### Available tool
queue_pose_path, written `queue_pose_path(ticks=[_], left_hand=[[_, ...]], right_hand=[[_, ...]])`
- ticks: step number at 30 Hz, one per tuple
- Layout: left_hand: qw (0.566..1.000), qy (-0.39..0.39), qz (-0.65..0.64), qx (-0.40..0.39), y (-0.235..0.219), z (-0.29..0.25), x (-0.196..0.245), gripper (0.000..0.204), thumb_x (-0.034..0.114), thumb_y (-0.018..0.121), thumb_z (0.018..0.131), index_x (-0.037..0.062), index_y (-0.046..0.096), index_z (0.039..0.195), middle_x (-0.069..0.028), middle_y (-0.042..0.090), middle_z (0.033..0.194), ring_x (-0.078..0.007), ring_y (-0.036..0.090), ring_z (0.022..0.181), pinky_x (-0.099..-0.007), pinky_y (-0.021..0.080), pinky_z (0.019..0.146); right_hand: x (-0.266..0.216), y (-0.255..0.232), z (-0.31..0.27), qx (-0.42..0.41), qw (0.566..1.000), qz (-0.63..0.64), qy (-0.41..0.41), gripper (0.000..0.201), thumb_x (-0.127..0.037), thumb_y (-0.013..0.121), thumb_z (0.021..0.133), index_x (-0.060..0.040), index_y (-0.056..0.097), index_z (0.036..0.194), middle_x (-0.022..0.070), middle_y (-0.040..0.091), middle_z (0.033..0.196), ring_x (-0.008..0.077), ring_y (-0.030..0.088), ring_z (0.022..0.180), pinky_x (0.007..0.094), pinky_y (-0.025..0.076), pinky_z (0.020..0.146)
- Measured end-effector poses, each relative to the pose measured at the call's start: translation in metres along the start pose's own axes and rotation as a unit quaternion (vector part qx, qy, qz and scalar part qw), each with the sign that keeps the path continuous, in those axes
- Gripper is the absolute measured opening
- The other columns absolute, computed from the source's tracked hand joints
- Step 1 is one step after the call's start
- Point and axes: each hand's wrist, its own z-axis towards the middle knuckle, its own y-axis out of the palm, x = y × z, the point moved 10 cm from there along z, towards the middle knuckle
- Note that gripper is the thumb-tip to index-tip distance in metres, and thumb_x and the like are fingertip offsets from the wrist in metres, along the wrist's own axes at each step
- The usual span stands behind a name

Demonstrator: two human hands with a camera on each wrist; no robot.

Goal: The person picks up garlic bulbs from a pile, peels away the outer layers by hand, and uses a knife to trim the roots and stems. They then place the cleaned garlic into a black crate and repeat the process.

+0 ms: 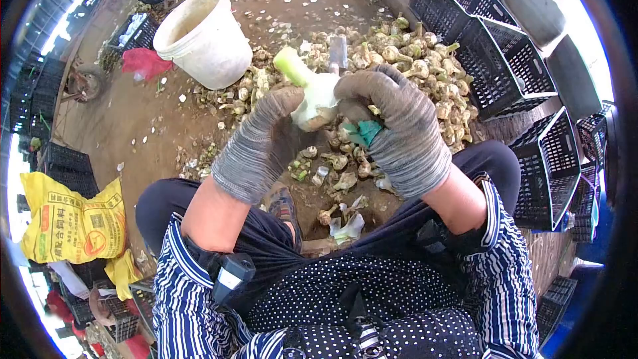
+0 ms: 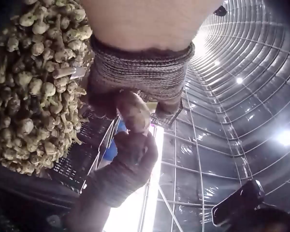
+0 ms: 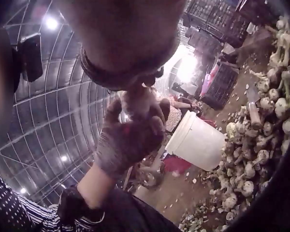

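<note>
A large white garlic bulb (image 1: 315,96) with a thick pale-green stem stub is held up between both hands in the head view. The left hand (image 1: 258,139), in a grey knitted glove stained brown, grips the bulb's left side. From the other side, the gloved right hand (image 1: 405,129) pinches the bulb with curled fingers. A teal-green scrap (image 1: 365,133) shows at the right hand's fingers. In the left wrist view the bulb (image 2: 134,113) sits between the two gloves. Part of it (image 3: 137,101) shows in the right wrist view, its far side hidden by fingers.
Beyond the hands lies a heap of untrimmed garlic (image 1: 425,73), with a wooden-handled knife (image 3: 254,113) on it. A white bucket (image 1: 226,53) stands at the left. Black crates (image 1: 505,66) line the right side; a yellow sack (image 1: 73,219) is at far left. Peelings (image 1: 347,227) lie between the feet.
</note>
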Motion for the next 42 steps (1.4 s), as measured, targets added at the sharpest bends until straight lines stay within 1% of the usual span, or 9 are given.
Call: queue_pose_path(ticks=[5,10,13,14,17,21,26,31,42], left_hand=[[0.999,-0.005,0.052,0.005,-0.017,0.008,-0.009,0.059,0.042,0.067,0.077,0.0012,0.051,0.116,-0.0096,0.062,0.103,-0.0205,0.061,0.093,-0.0358,0.052,0.082],[0.995,0.025,-0.007,0.093,-0.03,0.004,-0.004,0.051,0.04,0.065,0.082,0.0002,0.054,0.111,-0.0091,0.063,0.094,-0.0188,0.062,0.081,-0.0317,0.053,0.072],[0.995,-0.002,-0.012,0.098,-0.036,0.007,-0.005,0.049,0.044,0.063,0.082,0.0015,0.057,0.106,-0.0118,0.065,0.085,-0.0197,0.065,0.073,-0.0342,0.056,0.063],[0.991,-0.023,-0.026,0.126,-0.043,0.007,-0.006,0.053,0.051,0.058,0.082,0.0035,0.058,0.105,-0.0129,0.065,0.082,-0.0201,0.064,0.065,-0.0356,0.054,0.057],[0.984,-0.051,-0.085,0.145,-0.052,0.008,-0.006,0.06,0.061,0.05,0.081,0.0052,0.06,0.103,-0.0157,0.064,0.072,-0.0249,0.061,0.049,-0.0413,0.052,0.048],[0.969,-0.071,-0.228,0.054,-0.041,0.004,-0.01,0.06,0.055,0.053,0.08,0.0046,0.056,0.113,-0.0196,0.064,0.09,-0.0306,0.065,0.068,-0.0451,0.053,0.055],[0.998,-0.004,-0.065,0.011,-0.024,0.002,0.002,0.066,0.04,0.062,0.074,-0.0011,0.046,0.122,-0.0266,0.057,0.109,-0.0336,0.064,0.087,-0.043,0.056,0.075],[0.996,-0.029,0.082,-0.013,-0.009,-0.002,-0.005,0.064,0.031,0.065,0.066,-0.0087,0.051,0.114,-0.0261,0.057,0.111,-0.0299,0.065,0.086,-0.0364,0.056,0.078],[0.99,-0.083,0.065,-0.09,0.011,0.011,-0.031,0.068,0.032,0.065,0.071,-0.0061,0.045,0.123,-0.0188,0.057,0.114,-0.0282,0.061,0.101,-0.0428,0.051,0.09]], right_hand=[[-0.022,0.008,-0.003,-0.072,0.996,0.002,-0.048,0.018,-0.012,0.063,0.075,-0.0104,0.058,0.092,0.0124,0.059,0.087,0.0335,0.061,0.075,0.0424,0.049,0.065],[-0.047,0.062,-0.031,-0.229,0.948,-0.101,-0.197,0.022,-0.014,0.059,0.072,-0.0109,0.06,0.094,0.0071,0.059,0.088,0.0244,0.061,0.078,0.0352,0.05,0.067],[-0.03,0.099,-0.053,-0.378,0.915,-0.079,-0.116,0.022,-0.015,0.057,0.073,-0.01,0.061,0.095,0.0085,0.059,0.089,0.0251,0.061,0.079,0.0346,0.05,0.069],[-0.037,0.105,-0.065,-0.421,0.883,-0.106,-0.18,0.028,-0.015,0.056,0.075,-0.009,0.059,0.102,0.0108,0.059,0.09,0.0273,0.062,0.081,0.0367,0.05,0.068],[-0.017,0.116,-0.079,-0.462,0.87,-0.107,-0.135,0.036,-0.012,0.057,0.077,-0.0088,0.055,0.113,0.0128,0.06,0.091,0.0303,0.062,0.082,0.0397,0.051,0.069],[-0.008,0.084,-0.053,-0.417,0.908,-0.04,-0.014,0.044,-0.014,0.061,0.077,-0.009,0.052,0.12,0.012,0.061,0.093,0.0309,0.062,0.085,0.0392,0.052,0.072],[0.004,0.017,-0.014,-0.133,0.985,0.108,0.019,0.043,-0.011,0.067,0.072,-0.0091,0.057,0.114,0.0158,0.061,0.098,0.0346,0.058,0.092,0.0412,0.048,0.076],[-0.015,0.009,-0.013,-0.123,0.989,0.083,-0.026,0.044,-0.011,0.07,0.075,-0.0076,0.056,0.116,0.0131,0.056,0.103,0.0274,0.057,0.095,0.0352,0.048,0.082],[-0.012,0.019,-0.024,-0.187,0.979,0.073,-0.03,0.022,-0.008,0.067,0.072,-0.0077,0.058,0.092,0.0112,0.057,0.091,0.0312,0.059,0.082,0.0386,0.049,0.074]])
